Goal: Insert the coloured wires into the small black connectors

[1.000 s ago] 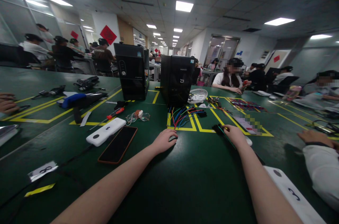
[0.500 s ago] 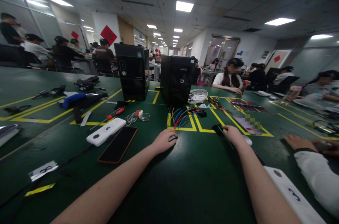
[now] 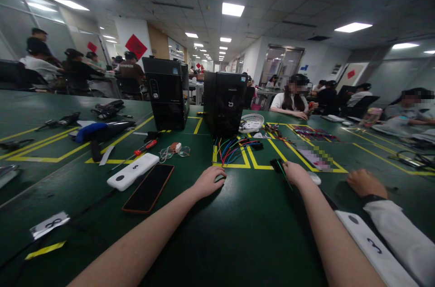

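My left hand (image 3: 209, 180) rests low on the green table, fingers curled and thumb drawn in. Its fingertips lie at the near ends of a fan of red, blue, green and black wires (image 3: 234, 149); whether they grip one is hidden. To the right, my right hand (image 3: 295, 173) pinches a thin green wire (image 3: 287, 177) beside a small black piece (image 3: 276, 165). A black computer tower (image 3: 225, 101) stands just behind the wires.
Another black tower (image 3: 166, 97) stands to the left. A phone (image 3: 148, 188), a white power strip (image 3: 133, 172), glasses (image 3: 183, 151) and a red screwdriver (image 3: 145, 147) lie near my left arm. Right are a white basket (image 3: 251, 123), another power strip (image 3: 369, 239) and a co-worker's hand (image 3: 367, 184).
The view has shifted slightly. The co-worker's hand on the right has moved left, closer to my right arm. My own hands keep nearly the same pose.
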{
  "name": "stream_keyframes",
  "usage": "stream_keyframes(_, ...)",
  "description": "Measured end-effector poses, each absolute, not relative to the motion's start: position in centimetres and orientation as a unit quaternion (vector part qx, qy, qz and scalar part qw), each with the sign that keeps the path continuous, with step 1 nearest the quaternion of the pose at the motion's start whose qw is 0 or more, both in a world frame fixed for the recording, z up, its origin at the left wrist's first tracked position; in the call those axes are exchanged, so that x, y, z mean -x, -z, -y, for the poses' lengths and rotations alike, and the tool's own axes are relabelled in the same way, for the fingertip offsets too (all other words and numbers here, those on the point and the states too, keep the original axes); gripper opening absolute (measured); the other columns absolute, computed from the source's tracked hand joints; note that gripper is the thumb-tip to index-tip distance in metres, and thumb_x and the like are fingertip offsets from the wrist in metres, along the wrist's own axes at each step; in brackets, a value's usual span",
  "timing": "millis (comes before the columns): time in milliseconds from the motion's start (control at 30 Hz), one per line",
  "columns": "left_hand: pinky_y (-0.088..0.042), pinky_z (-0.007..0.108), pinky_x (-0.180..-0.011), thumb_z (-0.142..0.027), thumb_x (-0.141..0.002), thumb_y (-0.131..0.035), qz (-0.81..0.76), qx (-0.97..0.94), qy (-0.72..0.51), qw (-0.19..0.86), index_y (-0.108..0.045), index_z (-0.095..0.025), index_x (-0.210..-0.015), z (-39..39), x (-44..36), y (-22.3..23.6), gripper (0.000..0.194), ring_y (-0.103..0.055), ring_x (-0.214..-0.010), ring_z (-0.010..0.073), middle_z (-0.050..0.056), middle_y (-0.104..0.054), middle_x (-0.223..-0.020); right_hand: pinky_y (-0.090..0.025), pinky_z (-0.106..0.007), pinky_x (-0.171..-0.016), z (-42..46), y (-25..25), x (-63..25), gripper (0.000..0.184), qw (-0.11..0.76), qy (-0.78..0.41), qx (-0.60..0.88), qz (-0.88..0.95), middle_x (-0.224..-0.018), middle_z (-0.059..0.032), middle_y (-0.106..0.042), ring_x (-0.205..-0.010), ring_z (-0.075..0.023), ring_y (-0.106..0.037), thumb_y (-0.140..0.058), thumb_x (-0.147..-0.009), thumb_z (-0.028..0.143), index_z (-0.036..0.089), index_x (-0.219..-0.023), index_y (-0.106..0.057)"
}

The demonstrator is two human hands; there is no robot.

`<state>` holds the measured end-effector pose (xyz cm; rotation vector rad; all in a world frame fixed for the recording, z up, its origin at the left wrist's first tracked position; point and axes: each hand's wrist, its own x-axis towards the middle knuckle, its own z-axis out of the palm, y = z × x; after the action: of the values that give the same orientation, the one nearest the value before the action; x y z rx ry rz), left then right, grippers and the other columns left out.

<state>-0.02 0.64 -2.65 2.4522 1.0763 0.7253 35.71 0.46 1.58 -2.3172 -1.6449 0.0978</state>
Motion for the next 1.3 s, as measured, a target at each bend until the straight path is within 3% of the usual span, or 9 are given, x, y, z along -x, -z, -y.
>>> stream_keyframes(133, -0.037, 0.036, -0.1, -0.024, -0.08, -0.056, -0.379, -0.868, -0.263, 0.183, -0.064, -0.022, -0.097, -0.7, 0.0, 2.7, 0.019, -0.052, -0.111, 0.0219, 0.005, -0.061, -0.115, -0.044, -0.036, -0.077, -0.2, -1.7, -36.5, 0.037, 0.115, -0.011, 0.846, 0.52, -0.096, -0.0205, -0.065, -0.092, -0.0269, -0.062, -0.034, -0.088, 0.031, 0.01, -0.104, -0.061)
stream_keyframes(300, -0.037, 0.036, -0.1, -0.023, -0.08, -0.056, -0.382, -0.867, -0.261, 0.184, -0.064, -0.022, -0.097, -0.6, 0.0, 2.6, 0.019, -0.052, -0.111, 0.022, 0.006, -0.061, -0.115, -0.044, -0.032, -0.077, -0.5, -1.4, -36.3, 0.055, 0.14, -0.022, 0.846, 0.514, -0.113, -0.0212, -0.06, -0.1, -0.0275, -0.059, -0.051, -0.081, 0.039, 0.005, -0.123, -0.048)
stream_keyframes(500, -0.038, 0.036, -0.099, -0.023, -0.08, -0.057, -0.379, -0.868, -0.264, 0.18, -0.065, -0.021, -0.097, -0.6, 0.0, 2.6, 0.019, -0.053, -0.11, 0.0216, 0.006, -0.061, -0.115, -0.043, -0.028, -0.072, -0.3, -1.5, -36.8, 0.032, 0.157, -0.016, 0.832, 0.531, -0.099, -0.0147, -0.066, -0.091, -0.0232, -0.061, -0.041, -0.085, 0.03, 0.012, -0.096, -0.065)
stream_keyframes(667, -0.038, 0.036, -0.1, -0.023, -0.079, -0.057, -0.382, -0.866, -0.265, 0.183, -0.065, -0.022, -0.097, -0.6, 0.0, 2.6, 0.019, -0.053, -0.111, 0.0214, 0.005, -0.061, -0.115, -0.043, -0.029, -0.074, -0.5, -1.5, -36.8, 0.042, 0.165, 0.01, 0.828, 0.536, -0.1, -0.0167, -0.066, -0.092, -0.0247, -0.061, -0.034, -0.089, 0.033, 0.011, -0.101, -0.066)
stream_keyframes(800, -0.037, 0.036, -0.1, -0.023, -0.079, -0.057, -0.385, -0.866, -0.258, 0.188, -0.065, -0.022, -0.097, -0.6, 0.0, 2.5, 0.02, -0.052, -0.111, 0.022, 0.005, -0.061, -0.115, -0.042, -0.026, -0.081, -0.9, -1.5, -36.7, 0.041, 0.181, 0.02, 0.801, 0.571, -0.1, -0.0159, -0.066, -0.096, -0.0222, -0.06, -0.029, -0.089, 0.022, 0.009, -0.104, -0.066)
stream_keyframes(967, -0.037, 0.036, -0.1, -0.023, -0.08, -0.057, -0.383, -0.865, -0.263, 0.186, -0.065, -0.022, -0.097, -0.7, 0.0, 2.7, 0.019, -0.052, -0.111, 0.0221, 0.005, -0.061, -0.116, -0.04, -0.028, -0.087, -1.1, -0.8, -36.8, 0.041, 0.179, 0.046, 0.801, 0.57, -0.115, -0.0147, -0.061, -0.105, -0.0233, -0.056, -0.036, -0.085, 0.015, 0.009, -0.116, -0.06)
stream_keyframes(1300, -0.038, 0.037, -0.1, -0.023, -0.08, -0.056, -0.383, -0.867, -0.258, 0.186, -0.065, -0.021, -0.097, -0.5, 0.1, 2.2, 0.02, -0.052, -0.11, 0.0228, 0.005, -0.061, -0.115, -0.043, -0.028, -0.08, -1.2, -0.8, -36.0, 0.036, 0.115, 0.126, 0.785, 0.596, -0.102, -0.0113, -0.067, -0.094, -0.0227, -0.06, -0.038, -0.084, 0.017, 0.014, -0.104, -0.068)
